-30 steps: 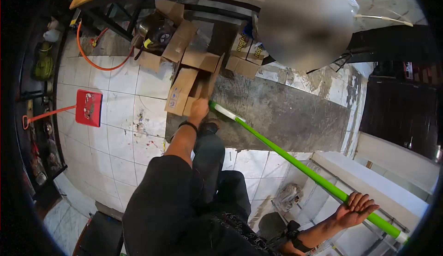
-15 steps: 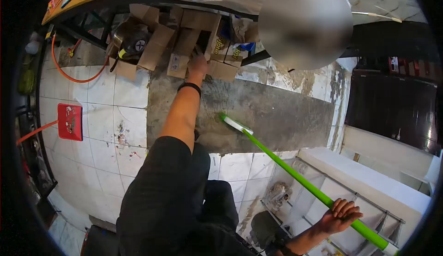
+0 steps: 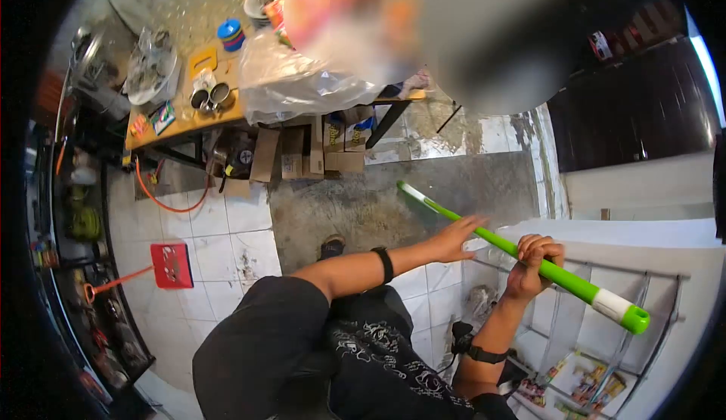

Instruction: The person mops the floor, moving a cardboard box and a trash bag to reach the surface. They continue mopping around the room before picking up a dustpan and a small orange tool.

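Note:
A broom with a long green handle (image 3: 495,240) slants across the view, its white end cap at the lower right. Its narrow white-and-green head (image 3: 417,195) rests on the bare grey floor patch. My right hand (image 3: 535,266) is wrapped round the upper part of the handle. Farther down, my left hand (image 3: 456,240) is at the handle with fingers stretched out, the fingertips overlapping it in this view. A red dustpan (image 3: 168,266) with bits of debris in it lies on the white tiles to the left.
Open cardboard boxes (image 3: 291,151) stand under a wooden table (image 3: 181,126) loaded with cups, bowls and a plastic sheet. An orange hose (image 3: 162,206) hangs at its left leg. Shelves (image 3: 79,257) line the left side; a metal rack (image 3: 597,287) stands right. A dark cabinet (image 3: 643,110) is beyond.
My left hand has left the cardboard box and come across to the broom handle. My right hand still holds the broom, now farther up in view. The view has shifted, showing more tabletop.

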`<action>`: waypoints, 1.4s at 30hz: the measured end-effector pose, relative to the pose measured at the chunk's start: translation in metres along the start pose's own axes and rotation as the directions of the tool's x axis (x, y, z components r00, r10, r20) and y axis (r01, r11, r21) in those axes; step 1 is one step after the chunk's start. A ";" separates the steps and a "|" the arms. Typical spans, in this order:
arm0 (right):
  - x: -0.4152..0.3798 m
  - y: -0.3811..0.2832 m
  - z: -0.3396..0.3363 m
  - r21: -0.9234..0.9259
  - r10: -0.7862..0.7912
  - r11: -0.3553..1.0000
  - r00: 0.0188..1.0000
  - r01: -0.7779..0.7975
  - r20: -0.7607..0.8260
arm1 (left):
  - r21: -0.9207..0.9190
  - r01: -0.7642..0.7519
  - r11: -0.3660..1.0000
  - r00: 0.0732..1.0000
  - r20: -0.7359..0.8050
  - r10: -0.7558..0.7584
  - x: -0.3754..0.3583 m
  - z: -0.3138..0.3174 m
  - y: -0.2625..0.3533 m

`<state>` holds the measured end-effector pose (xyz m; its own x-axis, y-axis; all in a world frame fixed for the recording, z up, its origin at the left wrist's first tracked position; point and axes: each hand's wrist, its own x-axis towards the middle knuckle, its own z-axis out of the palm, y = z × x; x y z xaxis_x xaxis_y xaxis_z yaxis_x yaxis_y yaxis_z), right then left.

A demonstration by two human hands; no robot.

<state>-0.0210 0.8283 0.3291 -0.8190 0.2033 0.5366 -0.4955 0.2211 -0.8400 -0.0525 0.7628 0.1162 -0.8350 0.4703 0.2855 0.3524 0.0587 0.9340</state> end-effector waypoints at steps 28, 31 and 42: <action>0.104 0.096 -0.190 -0.106 0.186 0.982 0.882 -0.155 0.433 | -0.027 0.432 0.902 0.900 -0.056 -0.432 0.135 0.112 -0.151; 0.134 0.063 -0.221 0.118 0.209 0.959 0.921 -0.259 0.328 | 0.533 0.227 0.815 0.960 0.017 -0.279 0.164 0.119 -0.038; 0.129 0.136 -0.205 -0.017 -0.038 0.998 0.872 0.053 0.487 | 0.404 0.356 0.843 0.897 -0.400 -0.187 0.228 0.090 -0.101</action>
<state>-0.1341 1.0804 0.3007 -0.8366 -0.2960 0.4609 -0.5332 0.2472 -0.8091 -0.2405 0.9430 0.0682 -0.9842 0.0585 0.1673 0.1704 0.5723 0.8021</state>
